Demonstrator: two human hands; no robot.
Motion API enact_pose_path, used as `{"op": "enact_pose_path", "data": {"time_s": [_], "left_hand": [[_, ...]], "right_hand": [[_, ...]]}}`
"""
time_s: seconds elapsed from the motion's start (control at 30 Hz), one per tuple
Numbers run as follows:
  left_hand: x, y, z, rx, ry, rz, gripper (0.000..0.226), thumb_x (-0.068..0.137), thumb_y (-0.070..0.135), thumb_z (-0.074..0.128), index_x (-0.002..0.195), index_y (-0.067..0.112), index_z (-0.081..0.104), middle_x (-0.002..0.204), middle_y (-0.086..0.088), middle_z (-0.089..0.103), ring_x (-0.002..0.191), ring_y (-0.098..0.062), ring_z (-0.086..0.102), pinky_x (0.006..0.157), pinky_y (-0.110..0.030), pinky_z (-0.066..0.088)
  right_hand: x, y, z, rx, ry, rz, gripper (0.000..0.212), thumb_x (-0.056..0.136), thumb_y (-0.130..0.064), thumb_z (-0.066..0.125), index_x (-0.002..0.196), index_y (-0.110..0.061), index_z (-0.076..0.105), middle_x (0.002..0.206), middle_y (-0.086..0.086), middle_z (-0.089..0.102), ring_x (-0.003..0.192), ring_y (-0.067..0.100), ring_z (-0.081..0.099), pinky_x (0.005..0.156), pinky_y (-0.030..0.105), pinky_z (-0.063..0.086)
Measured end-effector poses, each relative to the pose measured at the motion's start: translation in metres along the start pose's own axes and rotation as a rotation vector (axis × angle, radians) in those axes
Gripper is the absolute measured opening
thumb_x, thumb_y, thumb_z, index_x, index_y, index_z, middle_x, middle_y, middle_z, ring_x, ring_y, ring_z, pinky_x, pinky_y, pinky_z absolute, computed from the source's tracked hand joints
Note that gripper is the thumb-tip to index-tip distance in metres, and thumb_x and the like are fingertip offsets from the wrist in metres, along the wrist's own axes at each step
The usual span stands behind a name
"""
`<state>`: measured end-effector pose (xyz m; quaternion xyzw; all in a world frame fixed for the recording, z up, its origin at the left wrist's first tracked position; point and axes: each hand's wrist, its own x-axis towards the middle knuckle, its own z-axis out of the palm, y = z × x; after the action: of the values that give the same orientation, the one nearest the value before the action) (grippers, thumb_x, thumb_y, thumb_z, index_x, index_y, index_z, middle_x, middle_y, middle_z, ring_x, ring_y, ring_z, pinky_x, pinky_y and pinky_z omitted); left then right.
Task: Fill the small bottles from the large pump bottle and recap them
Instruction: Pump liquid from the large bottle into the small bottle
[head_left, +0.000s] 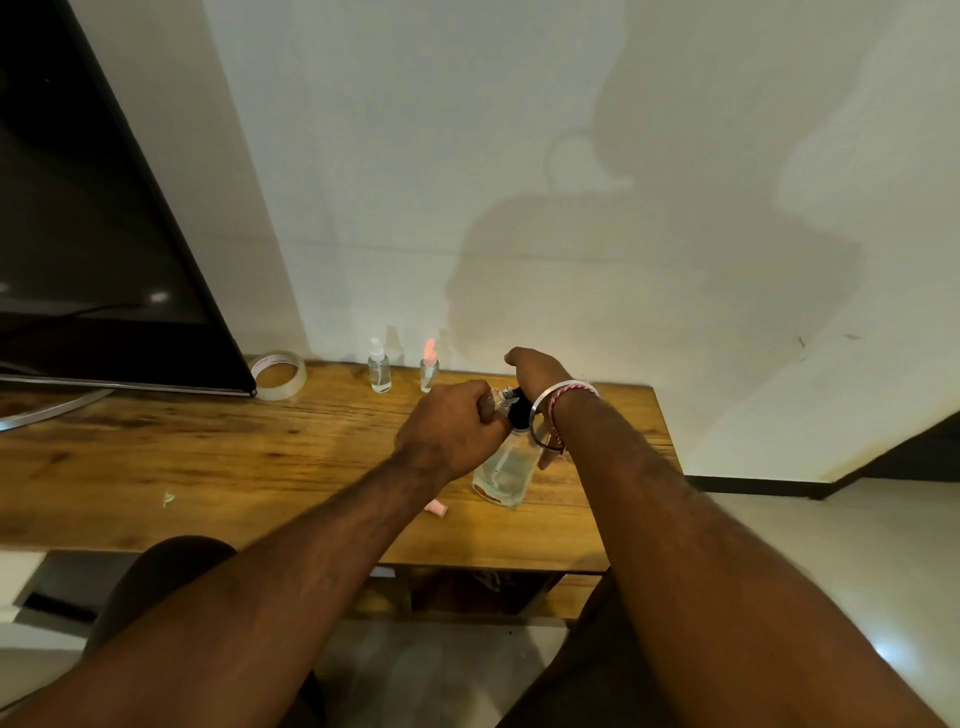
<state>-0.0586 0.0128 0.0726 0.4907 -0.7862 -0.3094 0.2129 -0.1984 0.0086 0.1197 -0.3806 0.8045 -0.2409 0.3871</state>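
On the wooden desk (208, 457), seen from the head camera, the large pump bottle (503, 475) stands near the right end, clear-walled and partly full, so I judge it fairly heavy, stiff and smooth to the touch. The right hand (537, 371) curls over its black pump head; the left hand (449, 428) is closed round a small clear bottle held at the spout, though that bottle is mostly hidden. Light and slick, it is best pinched around its body, neck kept under the nozzle. Two more small bottles stand near the wall: a clear-capped spray bottle (379, 366) and a pink-capped bottle (429, 366).
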Motion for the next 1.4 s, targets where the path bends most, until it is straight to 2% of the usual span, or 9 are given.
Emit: {"op": "enact_pose_path", "data": {"time_s": [0.17, 0.37, 0.5, 0.6, 0.7, 0.93, 1.07, 1.2, 1.4], "left_hand": [[-0.001, -0.005, 0.004, 0.030, -0.015, -0.015, 0.019, 0.085, 0.036, 0.071, 0.075, 0.024, 0.060, 0.069, 0.005, 0.064, 0.068, -0.016, 0.061, 0.056, -0.028, 0.046], [0.001, -0.004, 0.006, 0.045, -0.016, -0.015, 0.020, 0.086, 0.038, 0.072, 0.077, 0.024, 0.060, 0.071, 0.006, 0.064, 0.071, -0.015, 0.061, 0.060, -0.032, 0.051], [-0.001, -0.004, 0.004, 0.036, -0.032, -0.024, 0.018, 0.085, 0.035, 0.073, 0.076, 0.024, 0.061, 0.070, 0.005, 0.066, 0.069, -0.018, 0.063, 0.060, -0.032, 0.052], [-0.002, -0.002, 0.001, 0.017, -0.020, -0.026, 0.019, 0.084, 0.034, 0.071, 0.075, 0.022, 0.060, 0.068, 0.003, 0.065, 0.066, -0.019, 0.061, 0.057, -0.031, 0.047], [-0.001, 0.001, -0.003, 0.013, -0.015, -0.019, 0.020, 0.086, 0.034, 0.071, 0.074, 0.022, 0.059, 0.068, 0.004, 0.064, 0.065, -0.017, 0.059, 0.056, -0.027, 0.042], [0.001, 0.005, -0.006, 0.046, -0.015, -0.006, 0.021, 0.087, 0.032, 0.072, 0.074, 0.022, 0.060, 0.069, 0.003, 0.063, 0.066, -0.016, 0.058, 0.056, -0.027, 0.041], [0.003, 0.004, -0.004, 0.043, -0.010, -0.005, 0.020, 0.086, 0.032, 0.073, 0.074, 0.022, 0.060, 0.068, 0.003, 0.064, 0.066, -0.017, 0.060, 0.057, -0.028, 0.045], [0.002, 0.002, -0.002, 0.035, -0.001, -0.006, 0.020, 0.085, 0.033, 0.073, 0.074, 0.022, 0.060, 0.068, 0.003, 0.064, 0.066, -0.017, 0.060, 0.057, -0.028, 0.045], [0.001, 0.000, 0.001, 0.042, -0.025, -0.020, 0.018, 0.086, 0.033, 0.071, 0.076, 0.023, 0.061, 0.070, 0.002, 0.065, 0.068, -0.019, 0.063, 0.059, -0.030, 0.047]], "right_hand": [[0.002, 0.005, 0.008, -0.292, 0.086, -0.055, 0.033, 0.106, -0.010, 0.035, 0.132, 0.000, 0.051, 0.134, 0.025, 0.055, 0.123, 0.039, 0.054, 0.100, 0.038, 0.043], [-0.001, 0.014, 0.010, -0.300, 0.178, -0.136, 0.017, 0.097, -0.004, 0.043, 0.112, -0.001, 0.049, 0.112, 0.024, 0.062, 0.096, 0.039, 0.060, 0.077, 0.035, 0.043], [-0.003, 0.011, 0.009, -0.160, 0.137, -0.095, 0.003, 0.097, -0.003, 0.041, 0.099, -0.005, 0.042, 0.107, 0.023, 0.060, 0.092, 0.038, 0.055, 0.082, 0.035, 0.046], [-0.006, 0.005, 0.004, -0.014, 0.068, -0.007, 0.022, 0.100, -0.021, 0.044, 0.108, -0.005, 0.055, 0.120, 0.022, 0.061, 0.111, 0.041, 0.058, 0.100, 0.045, 0.046], [-0.013, 0.000, -0.002, 0.246, -0.061, 0.190, 0.029, 0.092, -0.043, 0.047, 0.092, -0.015, 0.053, 0.101, 0.015, 0.063, 0.093, 0.041, 0.059, 0.083, 0.065, 0.047], [-0.012, -0.002, -0.006, 0.246, -0.069, 0.162, 0.039, 0.095, -0.039, 0.045, 0.111, -0.006, 0.056, 0.087, 0.010, 0.058, 0.095, 0.041, 0.058, 0.085, 0.060, 0.045], [-0.007, -0.001, -0.003, 0.246, -0.022, 0.102, 0.028, 0.097, -0.037, 0.044, 0.102, -0.012, 0.057, 0.103, 0.012, 0.063, 0.093, 0.033, 0.058, 0.094, 0.050, 0.044], [-0.004, 0.000, 0.000, 0.189, 0.003, 0.058, 0.032, 0.100, -0.035, 0.041, 0.107, -0.010, 0.059, 0.121, 0.017, 0.062, 0.113, 0.036, 0.058, 0.105, 0.049, 0.043], [-0.005, 0.005, 0.008, 0.003, 0.080, 0.039, 0.038, 0.106, -0.016, 0.036, 0.138, -0.003, 0.050, 0.137, 0.023, 0.054, 0.126, 0.040, 0.051, 0.105, 0.039, 0.042]]}}
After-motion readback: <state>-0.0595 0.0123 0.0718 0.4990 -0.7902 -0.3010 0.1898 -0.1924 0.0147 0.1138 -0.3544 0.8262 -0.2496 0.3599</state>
